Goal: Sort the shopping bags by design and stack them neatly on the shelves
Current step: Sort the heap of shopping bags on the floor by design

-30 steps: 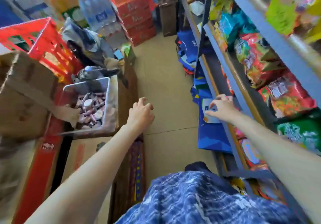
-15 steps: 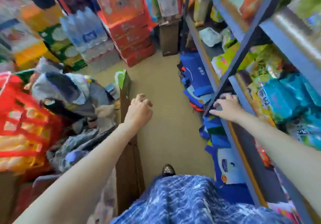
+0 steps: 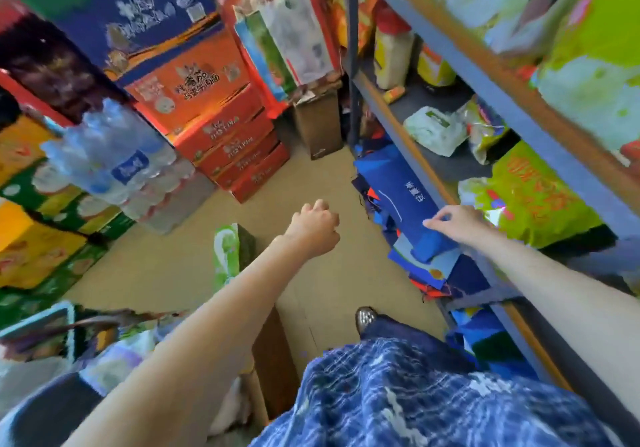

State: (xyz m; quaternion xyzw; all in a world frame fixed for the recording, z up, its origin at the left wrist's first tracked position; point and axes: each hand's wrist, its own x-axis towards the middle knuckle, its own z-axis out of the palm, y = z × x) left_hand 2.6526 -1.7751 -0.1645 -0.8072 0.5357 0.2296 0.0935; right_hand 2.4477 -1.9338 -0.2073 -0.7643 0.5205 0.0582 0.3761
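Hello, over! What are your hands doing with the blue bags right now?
Left hand curled, empty, over the floor. Right hand pinching the top blue bag on the low pile by the shelf. Nothing in the way.

— What's different since a second ago?

— The view has tipped up and travelled along the aisle: the red crate and the tub of small packets at 9 o'clock are gone, and the water bottle packs (image 3: 114, 166) and orange cartons (image 3: 221, 141) now fill 10 to 12 o'clock.

— And the hands?

— The right hand (image 3: 457, 221) has left the white-patched bag and now touches the folded blue shopping bag (image 3: 405, 200) at 2 o'clock (grip unclear). The left hand (image 3: 313, 228) has drifted toward centre.
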